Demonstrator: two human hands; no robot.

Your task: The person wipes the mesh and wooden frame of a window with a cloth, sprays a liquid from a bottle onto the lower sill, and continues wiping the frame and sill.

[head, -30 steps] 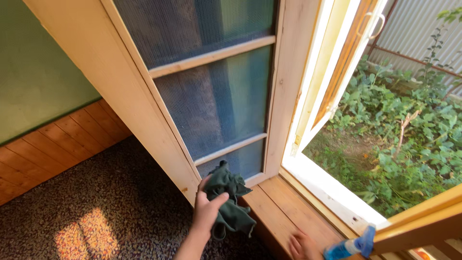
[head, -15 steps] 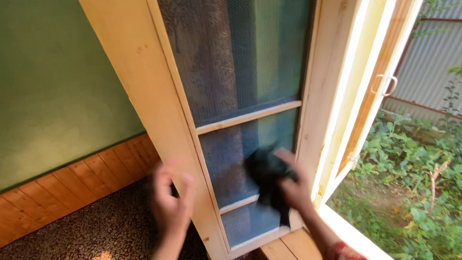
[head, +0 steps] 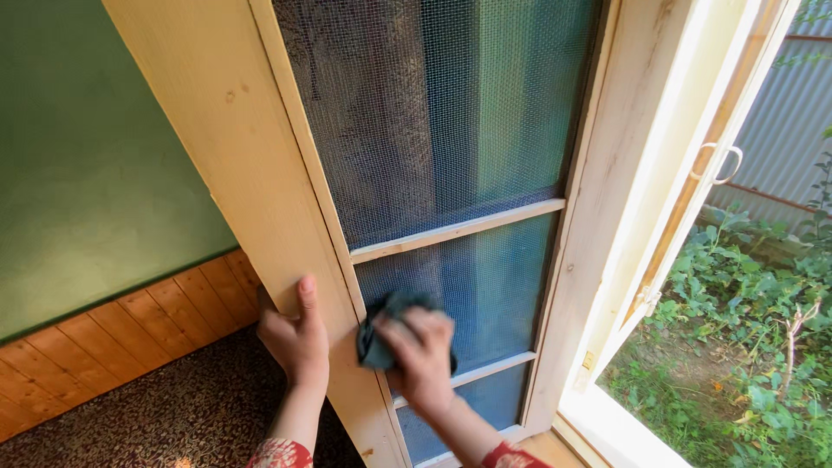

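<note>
A pale wooden window frame [head: 234,147] with mesh screen panels [head: 433,113] stands open in front of me. My left hand [head: 296,340] grips the frame's outer edge, thumb pointing up along the wood. My right hand [head: 418,354] presses a dark green cloth [head: 381,325] flat against the middle mesh panel [head: 485,277], at its left side beside the frame's inner edge. A wooden crossbar [head: 459,230] runs just above the cloth.
A green wall [head: 95,173] with wooden panelling [head: 113,347] lies to the left, above a speckled dark carpet [head: 182,416]. On the right an outer window leaf with a metal handle [head: 719,165] hangs open over green plants [head: 754,295] and a corrugated fence [head: 793,147].
The cloth passed from my left hand to my right hand. My right hand slid left across the mesh with it. My left hand took hold of the frame's edge. My view rose.
</note>
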